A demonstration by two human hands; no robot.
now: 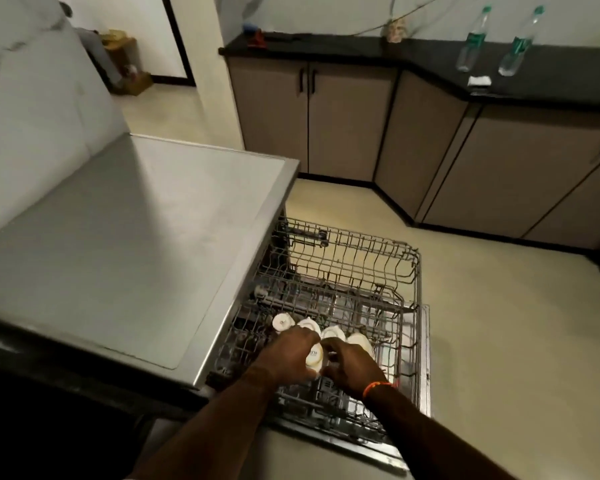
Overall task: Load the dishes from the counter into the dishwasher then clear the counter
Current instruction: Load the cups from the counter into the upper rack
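Down in the pulled-out lower rack (329, 386) of the dishwasher, both of my hands meet on one white cup (314, 358). My left hand (286, 356) wraps it from the near-left side and my right hand (352, 367), the one with the orange band (376, 388) at the wrist, closes on it from the right, so each grip is clamped on that cup with the fingers curled round its wall. It looks like glazed ceramic: pale, smooth, rounded, with a small dark printed mark on the part showing between my hands. I'd judge it light but hard and brittle, slick on the glaze, and likely to chip if knocked against the wire tines or against its neighbours. The body is the place to hold it, palm round the wall, rather than by the rim; I cannot see whether it has a handle. Just beyond it, a row of similar white cups (333, 332) sits in the same rack, close together, so there is little room for setting this one down. The upper rack (347, 258) stands out above and behind, apparently bare. The steel worktop (125, 237) to my left shows no dishes in this view.
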